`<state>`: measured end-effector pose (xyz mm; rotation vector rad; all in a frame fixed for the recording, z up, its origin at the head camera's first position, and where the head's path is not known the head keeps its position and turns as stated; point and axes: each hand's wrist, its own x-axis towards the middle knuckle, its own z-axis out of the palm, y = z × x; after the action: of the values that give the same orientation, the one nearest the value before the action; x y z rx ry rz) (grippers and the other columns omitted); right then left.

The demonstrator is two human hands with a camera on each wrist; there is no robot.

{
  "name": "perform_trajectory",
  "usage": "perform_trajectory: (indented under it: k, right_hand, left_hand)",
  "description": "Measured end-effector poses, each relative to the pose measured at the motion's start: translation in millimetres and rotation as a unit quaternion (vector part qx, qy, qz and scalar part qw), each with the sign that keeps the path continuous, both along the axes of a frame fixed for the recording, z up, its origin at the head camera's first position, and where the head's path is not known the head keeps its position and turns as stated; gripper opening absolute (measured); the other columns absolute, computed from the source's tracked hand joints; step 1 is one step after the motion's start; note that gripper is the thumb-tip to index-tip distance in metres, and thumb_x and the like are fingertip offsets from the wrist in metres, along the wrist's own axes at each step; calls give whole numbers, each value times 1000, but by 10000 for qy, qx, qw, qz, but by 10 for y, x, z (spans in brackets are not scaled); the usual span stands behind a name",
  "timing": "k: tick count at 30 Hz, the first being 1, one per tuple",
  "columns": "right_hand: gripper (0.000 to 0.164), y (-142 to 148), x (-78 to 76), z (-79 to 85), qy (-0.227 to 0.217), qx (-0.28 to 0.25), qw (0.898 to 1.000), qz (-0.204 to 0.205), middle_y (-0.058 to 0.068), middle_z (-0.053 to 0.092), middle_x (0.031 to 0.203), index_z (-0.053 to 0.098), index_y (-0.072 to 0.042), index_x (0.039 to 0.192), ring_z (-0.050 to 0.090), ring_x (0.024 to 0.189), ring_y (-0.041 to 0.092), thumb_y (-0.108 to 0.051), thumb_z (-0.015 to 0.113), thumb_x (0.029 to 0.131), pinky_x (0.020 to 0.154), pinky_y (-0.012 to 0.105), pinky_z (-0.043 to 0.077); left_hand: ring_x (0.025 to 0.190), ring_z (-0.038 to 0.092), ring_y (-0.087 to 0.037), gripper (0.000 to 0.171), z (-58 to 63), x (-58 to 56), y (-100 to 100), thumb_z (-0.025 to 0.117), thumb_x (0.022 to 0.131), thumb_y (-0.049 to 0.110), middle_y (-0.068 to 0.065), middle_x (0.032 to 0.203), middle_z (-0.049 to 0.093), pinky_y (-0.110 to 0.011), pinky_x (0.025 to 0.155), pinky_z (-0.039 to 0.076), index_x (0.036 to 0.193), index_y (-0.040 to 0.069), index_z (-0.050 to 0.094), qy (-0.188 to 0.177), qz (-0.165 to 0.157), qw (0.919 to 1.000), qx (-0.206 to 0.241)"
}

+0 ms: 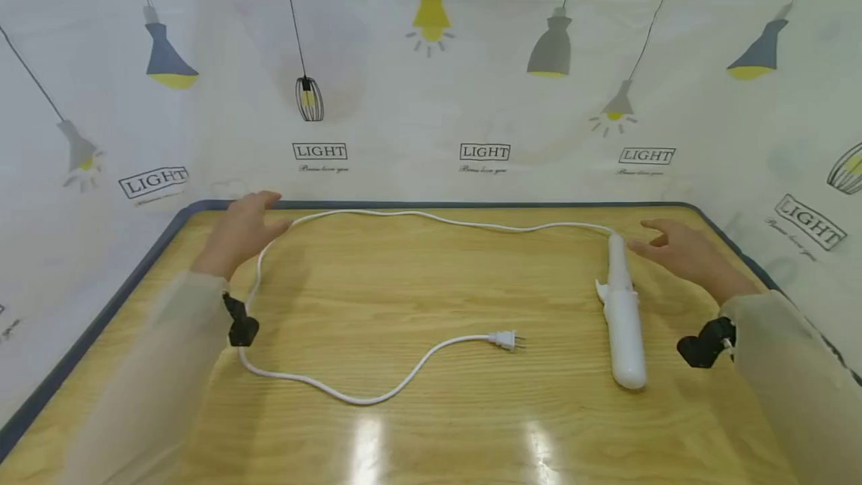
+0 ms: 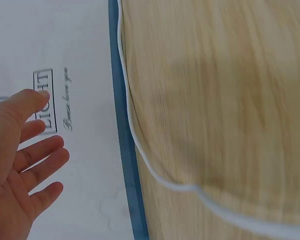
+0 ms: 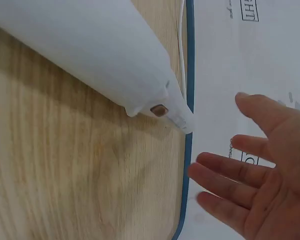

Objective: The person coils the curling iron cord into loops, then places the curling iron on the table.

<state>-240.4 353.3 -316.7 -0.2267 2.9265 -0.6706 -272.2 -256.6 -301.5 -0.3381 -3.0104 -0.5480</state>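
A white curling iron [image 1: 626, 328] lies at the right of the table, its thick end toward me and its narrow handle [image 1: 616, 253] pointing away. From the handle a white cord [image 1: 417, 213] runs along the back edge, bends round the left side and ends in a two-prong plug [image 1: 503, 340] near the middle. My left hand [image 1: 245, 232] hovers by the cord's far left bend, fingers apart and holding nothing. Just right of the handle is my right hand [image 1: 687, 249], its fingers loosely spread and also holding nothing. The right wrist view shows a brown button [image 3: 159, 110] on the iron.
The wooden table [image 1: 431, 283] has a dark blue edge [image 1: 471, 205]. Behind it hangs a white backdrop [image 1: 390, 96] printed with lamps and the word LIGHT. A black wrist device [image 1: 242, 324] sits on the left sleeve and another [image 1: 703, 344] on the right.
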Motion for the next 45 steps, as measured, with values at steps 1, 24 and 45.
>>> perform_trajectory:
  k: [1,24,45]
  right_hand:
    - [74,-17,20,-6,44,-43,10000,12,41,41,125,24,12,140,49,106,50,-44,45,96,79,56,44]
    - [86,-169,564,-103,-918,-410,9924,-711,5,66,68,39,21,126,64,65,20,-49,64,83,59,30,52]
    - [78,-310,791,-409,-691,-822,9884,-1077,7,65,70,46,19,123,61,58,17,-45,67,83,53,31,50]
  left_hand:
    - [120,39,-46,57,1,-27,82,53,95,29,-29,134,41,-58,96,31,136,-7,38,-76,-62,9998,198]
    - [110,53,-25,36,-272,-688,1977,61,92,15,-15,121,56,-37,90,44,125,2,56,-584,-1102,9741,1885]
    - [115,49,-26,35,-677,-951,3031,64,88,12,-11,123,57,-34,95,40,122,2,59,-904,-1443,9611,2173]
